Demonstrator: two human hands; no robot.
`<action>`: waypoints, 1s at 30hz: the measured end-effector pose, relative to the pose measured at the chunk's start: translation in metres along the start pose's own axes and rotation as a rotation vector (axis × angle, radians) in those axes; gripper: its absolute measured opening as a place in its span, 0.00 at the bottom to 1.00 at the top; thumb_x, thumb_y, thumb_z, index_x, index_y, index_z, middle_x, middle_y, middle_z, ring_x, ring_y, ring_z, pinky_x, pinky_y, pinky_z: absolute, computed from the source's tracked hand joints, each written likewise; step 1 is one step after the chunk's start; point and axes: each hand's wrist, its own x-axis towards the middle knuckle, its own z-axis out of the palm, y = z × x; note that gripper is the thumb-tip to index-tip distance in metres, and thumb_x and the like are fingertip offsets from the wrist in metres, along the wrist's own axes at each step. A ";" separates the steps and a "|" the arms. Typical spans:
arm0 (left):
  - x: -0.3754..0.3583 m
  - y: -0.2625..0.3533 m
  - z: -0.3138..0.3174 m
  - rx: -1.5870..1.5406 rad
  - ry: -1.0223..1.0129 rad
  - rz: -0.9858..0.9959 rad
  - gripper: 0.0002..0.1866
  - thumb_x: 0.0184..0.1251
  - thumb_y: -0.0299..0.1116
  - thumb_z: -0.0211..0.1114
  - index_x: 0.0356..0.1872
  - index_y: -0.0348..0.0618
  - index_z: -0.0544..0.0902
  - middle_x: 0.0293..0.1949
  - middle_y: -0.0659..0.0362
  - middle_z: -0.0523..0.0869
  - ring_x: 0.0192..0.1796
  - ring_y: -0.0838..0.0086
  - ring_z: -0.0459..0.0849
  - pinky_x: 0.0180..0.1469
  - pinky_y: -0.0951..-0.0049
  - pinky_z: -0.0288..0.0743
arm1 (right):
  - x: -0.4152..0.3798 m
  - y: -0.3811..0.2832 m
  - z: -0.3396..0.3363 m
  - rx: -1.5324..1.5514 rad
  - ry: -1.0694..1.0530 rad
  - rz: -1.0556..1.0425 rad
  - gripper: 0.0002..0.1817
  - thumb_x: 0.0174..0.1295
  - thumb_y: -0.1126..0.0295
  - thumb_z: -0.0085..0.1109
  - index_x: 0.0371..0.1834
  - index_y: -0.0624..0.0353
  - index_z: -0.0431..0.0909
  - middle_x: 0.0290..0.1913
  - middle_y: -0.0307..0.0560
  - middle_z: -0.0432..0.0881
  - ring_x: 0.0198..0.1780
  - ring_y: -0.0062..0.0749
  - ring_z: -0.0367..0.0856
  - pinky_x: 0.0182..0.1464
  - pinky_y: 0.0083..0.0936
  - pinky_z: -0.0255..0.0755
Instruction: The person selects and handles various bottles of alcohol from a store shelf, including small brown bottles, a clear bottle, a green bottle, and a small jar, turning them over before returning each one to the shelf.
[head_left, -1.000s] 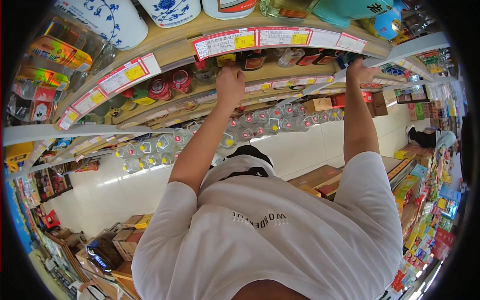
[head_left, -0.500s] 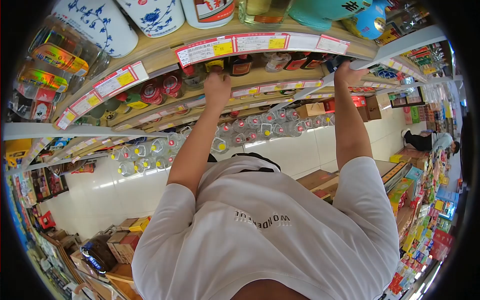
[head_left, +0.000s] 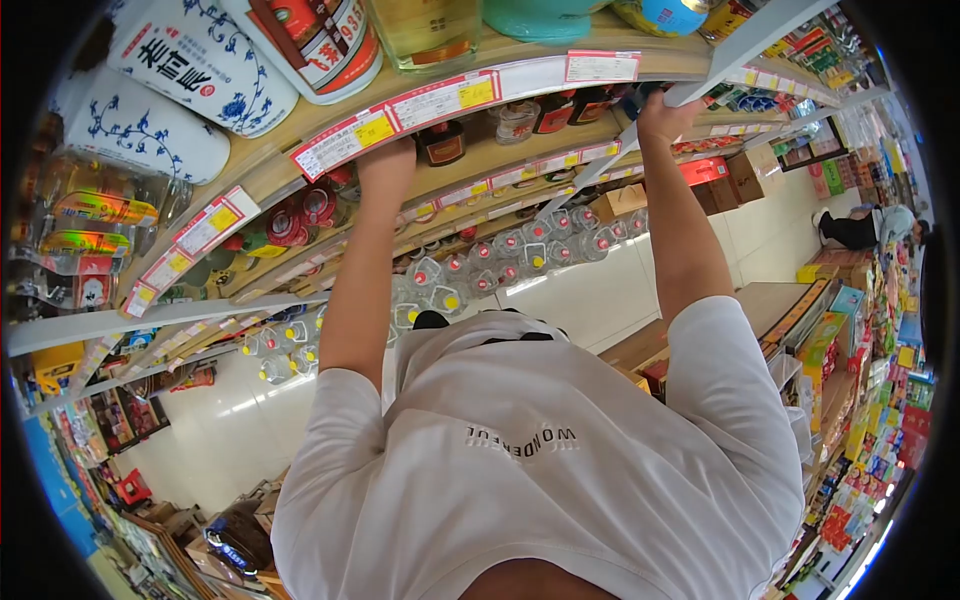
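Observation:
My left hand (head_left: 388,168) reaches in beneath the price strip (head_left: 400,112) of the upper shelf. Its fingers are hidden behind that edge, so I cannot see what they touch. Close beside it stands a dark bottle with a red-and-black label (head_left: 442,146). Jars with red lids (head_left: 318,207) sit on the same lower shelf, to the left of the wrist. Farther right, my right hand (head_left: 668,120) is closed around the white shelf upright (head_left: 722,68), with its fingertips partly hidden.
White bottles with blue flowers (head_left: 205,75) and a clear yellowish bottle (head_left: 425,35) line the upper shelf. Large clear jugs (head_left: 430,275) stand on the floor under the shelving. Stacked goods (head_left: 850,440) line the right side. A person (head_left: 865,228) is far off at the right.
My left hand has gone deeper under the upper shelf, hiding its fingers. My right hand stays at the upright. The shelves have shifted leftward in view as the camera turned.

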 end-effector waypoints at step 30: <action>0.051 0.038 -0.021 -0.706 -0.528 -0.620 0.13 0.73 0.37 0.53 0.49 0.40 0.77 0.35 0.58 0.86 0.23 0.79 0.84 0.22 0.80 0.76 | 0.002 0.012 -0.004 0.055 -0.099 -0.009 0.25 0.50 0.65 0.61 0.47 0.65 0.62 0.42 0.66 0.76 0.45 0.66 0.76 0.48 0.50 0.70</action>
